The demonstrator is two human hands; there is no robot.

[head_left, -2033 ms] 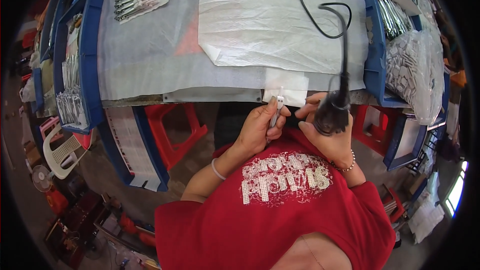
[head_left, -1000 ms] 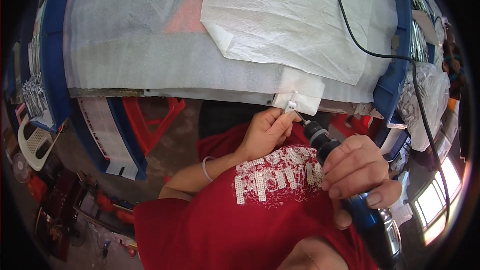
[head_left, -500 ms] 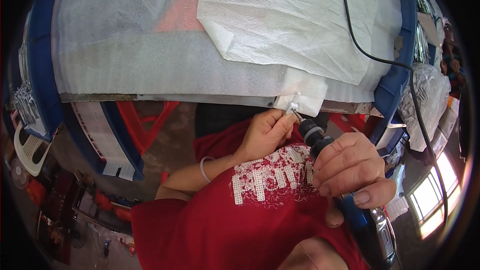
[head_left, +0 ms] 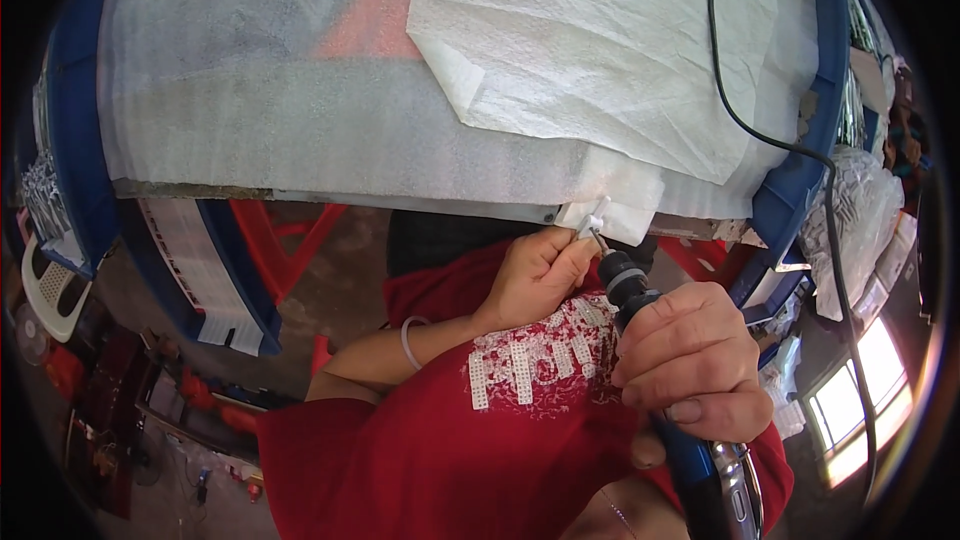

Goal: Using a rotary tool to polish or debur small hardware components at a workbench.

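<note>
A small white part [head_left: 594,219] is pinched between the thumb and fingers of my left hand [head_left: 538,270], at the table's near edge. It rests against a white pad [head_left: 632,220] that hangs over that edge. My right hand [head_left: 695,355] is wrapped round a black and blue electric screwdriver [head_left: 690,475], whose black front end [head_left: 622,275] points up and left. Its thin bit [head_left: 602,243] meets the small part or lies right beside it; the exact contact is too small to tell.
Whitish foam sheeting [head_left: 300,130] covers the table, with a loose creased white sheet [head_left: 590,50] on top. A black cable [head_left: 715,40] runs down the right side. Blue bins [head_left: 80,130] with metal parts stand at the left; a clear plastic bag [head_left: 860,210] lies at the right.
The right hand and screwdriver have shifted slightly left and down, and the screwdriver stands a little steeper. The left hand keeps its pinch on the small white part.
</note>
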